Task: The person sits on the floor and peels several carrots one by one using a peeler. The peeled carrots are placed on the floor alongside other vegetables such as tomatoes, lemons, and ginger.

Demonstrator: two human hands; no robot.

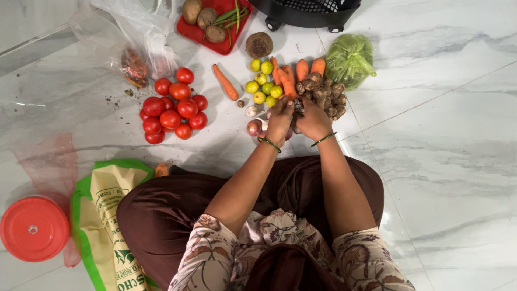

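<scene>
I sit on a white marble floor with vegetables laid out ahead. My left hand (279,119) and my right hand (312,119) are pressed together around a small dark knobbly piece at the near edge of a pile of ginger roots (324,94). Both hands have their fingers curled on it; the piece itself is mostly hidden. A small onion (253,127) lies just left of my left hand, with garlic (252,111) above it. Several yellow-green limes (263,83) and several carrots (293,73) lie just beyond my hands.
A heap of red tomatoes (173,105) lies to the left, one loose carrot (225,82) beside it. A red tray (215,21) holds potatoes and beans. A beetroot (259,44), green bag (350,59), clear plastic bag (132,37), black basket (304,12), red lid (33,228) and printed sack (110,215) surround me.
</scene>
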